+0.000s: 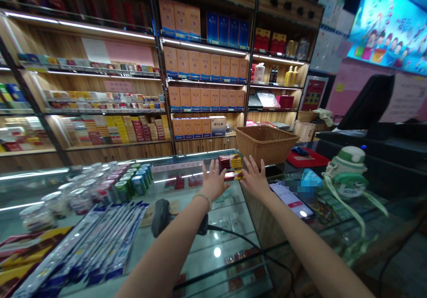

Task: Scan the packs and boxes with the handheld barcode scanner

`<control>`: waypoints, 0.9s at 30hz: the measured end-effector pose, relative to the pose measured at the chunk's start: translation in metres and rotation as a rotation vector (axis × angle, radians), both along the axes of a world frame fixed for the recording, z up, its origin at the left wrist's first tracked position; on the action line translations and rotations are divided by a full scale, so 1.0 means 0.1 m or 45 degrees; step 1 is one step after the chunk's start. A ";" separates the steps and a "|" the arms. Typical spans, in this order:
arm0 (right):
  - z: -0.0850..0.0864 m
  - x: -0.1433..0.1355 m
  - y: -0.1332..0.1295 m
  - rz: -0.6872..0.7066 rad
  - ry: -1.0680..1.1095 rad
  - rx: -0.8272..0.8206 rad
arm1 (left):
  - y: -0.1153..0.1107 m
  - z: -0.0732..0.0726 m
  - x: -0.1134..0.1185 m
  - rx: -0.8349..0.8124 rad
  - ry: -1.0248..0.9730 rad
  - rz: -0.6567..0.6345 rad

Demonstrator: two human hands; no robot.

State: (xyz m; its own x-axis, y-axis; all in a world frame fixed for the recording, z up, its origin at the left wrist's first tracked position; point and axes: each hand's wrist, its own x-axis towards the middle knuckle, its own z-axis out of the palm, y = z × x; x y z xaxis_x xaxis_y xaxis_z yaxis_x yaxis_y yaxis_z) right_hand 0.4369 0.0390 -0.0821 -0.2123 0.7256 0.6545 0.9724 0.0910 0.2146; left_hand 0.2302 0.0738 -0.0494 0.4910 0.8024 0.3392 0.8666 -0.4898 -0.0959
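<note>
Hands are reaching forward over the glass counter [200,262]. The left hand [213,181] and the right hand [254,178] are flanking a small stack of red cartons [231,162], fingers spread apart and clamped on nothing. The stack is sitting at the far counter edge, just beside the wicker basket [266,144]. Risk: an uneven squeeze is likely to be skewing the stack, sending cartons sliding off the smooth glass. The scanner [162,215] and its cable are lying under the left forearm and could be snagged.
</note>
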 end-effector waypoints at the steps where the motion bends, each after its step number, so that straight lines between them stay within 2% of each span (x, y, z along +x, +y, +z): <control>1: -0.02 -0.02 -0.03 -0.013 0.032 0.007 | -0.03 0.00 0.01 0.015 -0.018 -0.014; 9: -0.10 -0.02 -0.08 0.004 0.138 -0.011 | -0.12 -0.02 0.02 0.049 -0.047 -0.024; 13: -0.13 -0.01 -0.05 0.040 0.137 -0.004 | -0.09 -0.05 0.02 0.037 -0.045 -0.016; 27: -0.18 0.02 0.01 -0.057 0.143 -0.046 | 0.06 -0.10 0.02 -0.042 -0.021 -0.035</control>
